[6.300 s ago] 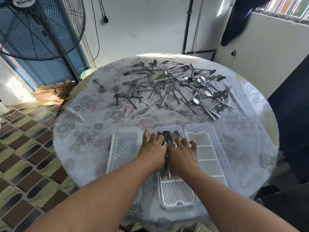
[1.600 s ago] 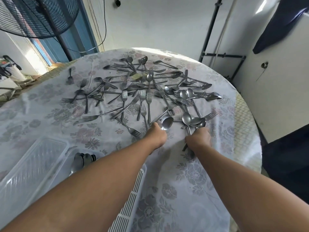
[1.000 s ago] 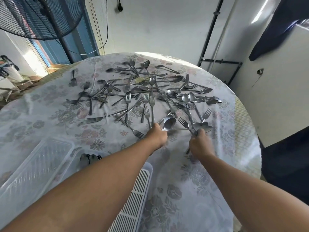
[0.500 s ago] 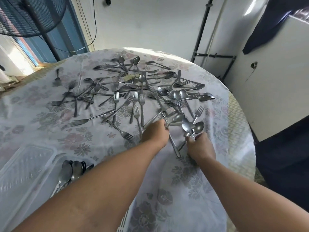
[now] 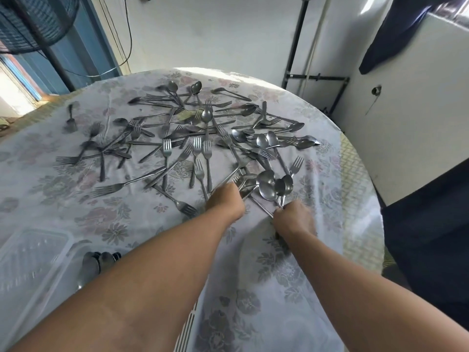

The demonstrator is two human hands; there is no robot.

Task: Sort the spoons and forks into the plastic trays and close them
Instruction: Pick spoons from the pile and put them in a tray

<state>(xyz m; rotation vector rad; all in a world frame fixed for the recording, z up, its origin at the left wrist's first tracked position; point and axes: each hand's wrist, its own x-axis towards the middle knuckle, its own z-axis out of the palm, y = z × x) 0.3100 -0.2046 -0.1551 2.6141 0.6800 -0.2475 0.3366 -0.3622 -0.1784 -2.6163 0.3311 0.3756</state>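
Right hand (image 5: 294, 219) grips spoon bunch (image 5: 275, 186), bowls pointing away; left hand (image 5: 224, 201) pinches spoon handle (image 5: 250, 190) alongside; tray (image 5: 33, 252) back-left.

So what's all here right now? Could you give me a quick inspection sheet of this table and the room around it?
Surface: round table under a pale floral cloth.
Job's things: loose pile of spoons and forks across the far half; clear plastic tray at near left; a few spoons in the tray beside it.
Clutter: nothing seen.
Hands: left hand reaches into the pile, its fingers hidden; right hand grips a bunch of spoons by the handles.
Cables: black wires hang down the white wall.
Surroundings: standing fan at far left; dark cloth hanging at upper right.
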